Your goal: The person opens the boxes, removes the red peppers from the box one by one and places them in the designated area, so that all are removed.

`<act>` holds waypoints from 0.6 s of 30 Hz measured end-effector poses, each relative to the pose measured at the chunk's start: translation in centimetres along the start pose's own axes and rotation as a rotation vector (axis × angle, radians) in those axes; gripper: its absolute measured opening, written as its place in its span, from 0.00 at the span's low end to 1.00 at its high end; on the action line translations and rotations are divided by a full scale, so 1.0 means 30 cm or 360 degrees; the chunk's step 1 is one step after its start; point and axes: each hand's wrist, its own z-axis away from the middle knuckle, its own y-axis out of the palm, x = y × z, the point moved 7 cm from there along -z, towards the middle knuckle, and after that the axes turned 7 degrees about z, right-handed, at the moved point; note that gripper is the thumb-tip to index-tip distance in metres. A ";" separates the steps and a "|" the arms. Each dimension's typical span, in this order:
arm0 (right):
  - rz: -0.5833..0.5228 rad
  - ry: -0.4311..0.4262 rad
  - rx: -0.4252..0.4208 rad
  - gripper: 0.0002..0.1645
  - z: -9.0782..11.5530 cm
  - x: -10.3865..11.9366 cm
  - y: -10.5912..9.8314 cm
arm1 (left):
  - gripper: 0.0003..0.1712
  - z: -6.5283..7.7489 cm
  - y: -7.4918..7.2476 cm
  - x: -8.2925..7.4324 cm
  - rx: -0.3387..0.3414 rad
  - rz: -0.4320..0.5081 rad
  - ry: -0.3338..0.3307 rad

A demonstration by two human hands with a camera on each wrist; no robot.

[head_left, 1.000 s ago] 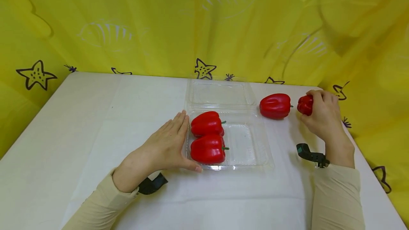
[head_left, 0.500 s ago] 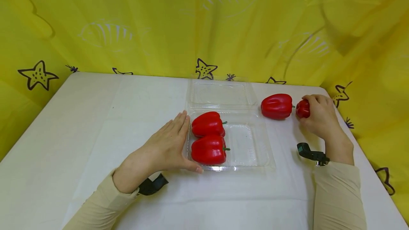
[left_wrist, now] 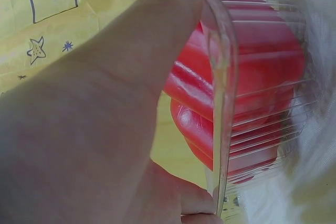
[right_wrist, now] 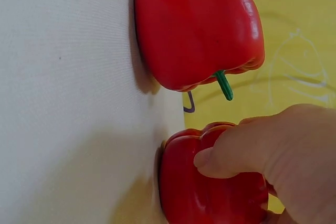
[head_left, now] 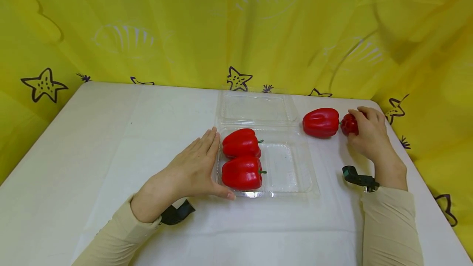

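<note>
Two red bell peppers (head_left: 242, 173) with green stems lie side by side in the left half of a clear plastic clamshell box (head_left: 312, 167). My left hand (head_left: 192, 169) rests against the box's left side, fingers straight along its edge and thumb at the front corner. At the right, my right hand (head_left: 371, 134) grips another red bell pepper (right_wrist: 181, 177), thumb on its near side and the other fingers mostly hidden behind it. A further bell pepper (head_left: 320, 122) lies just left of that one, its stem pointing toward it.
The box's clear lid (head_left: 256, 108) is folded back flat behind it. White cloth covers the table (head_left: 122, 114), and a yellow patterned curtain (head_left: 184, 32) hangs along the back and sides.
The gripped pepper has turned a little in my right hand and shifted slightly left, closer to the pepper beside it. My left hand keeps its place on the box.
</note>
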 end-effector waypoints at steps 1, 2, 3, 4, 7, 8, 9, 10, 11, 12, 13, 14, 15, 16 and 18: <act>-0.0002 0.0003 -0.0004 0.41 0.000 0.000 -0.001 | 0.79 0.000 0.000 0.000 -0.0001 -0.0001 0.0002; 0.0001 0.0001 -0.0011 0.40 0.001 0.001 -0.002 | 0.79 0.001 -0.001 0.000 0.0000 -0.0002 0.0002; 0.0002 0.0000 -0.0015 0.40 0.002 0.001 -0.003 | 0.79 0.001 0.000 0.000 0.0003 -0.0002 0.0002; 0.0006 0.0002 -0.0020 0.41 0.003 0.003 -0.007 | 0.79 0.000 0.000 0.000 0.0004 0.0000 0.0000; 0.0007 -0.0014 -0.0071 0.40 0.008 0.016 -0.029 | 0.79 0.000 0.001 0.000 0.0006 0.0005 -0.0001; 0.0003 -0.0024 -0.0098 0.40 0.011 0.024 -0.040 | 0.79 0.000 0.000 0.000 0.0006 0.0008 -0.0002; -0.0007 -0.0036 -0.0130 0.39 0.014 0.033 -0.054 | 0.79 0.000 0.000 0.000 0.0006 0.0010 -0.0003; -0.0020 -0.0050 -0.0167 0.38 0.018 0.044 -0.069 | 0.79 0.000 -0.001 -0.001 0.0007 0.0014 -0.0005; -0.0035 -0.0065 -0.0201 0.37 0.021 0.056 -0.083 | 0.79 0.000 -0.001 -0.001 0.0007 0.0014 -0.0005; -0.0051 -0.0076 -0.0225 0.35 0.025 0.067 -0.096 | 0.79 0.000 0.000 -0.001 0.0010 0.0016 -0.0007; -0.0067 -0.0089 -0.0244 0.34 0.031 0.079 -0.109 | 0.79 0.001 -0.001 -0.001 0.0010 0.0017 -0.0005; -0.0081 -0.0102 -0.0261 0.33 0.036 0.093 -0.122 | 0.79 0.000 0.000 0.000 0.0011 0.0019 -0.0008; -0.0099 -0.0117 -0.0279 0.33 0.042 0.105 -0.134 | 0.79 0.000 0.000 0.000 0.0010 0.0019 -0.0005; -0.0115 -0.0129 -0.0293 0.32 0.047 0.118 -0.145 | 0.79 0.000 0.001 0.001 0.0010 0.0020 -0.0005; -0.0137 -0.0144 -0.0313 0.32 0.059 0.144 -0.165 | 0.79 0.001 0.001 0.002 0.0008 0.0019 -0.0001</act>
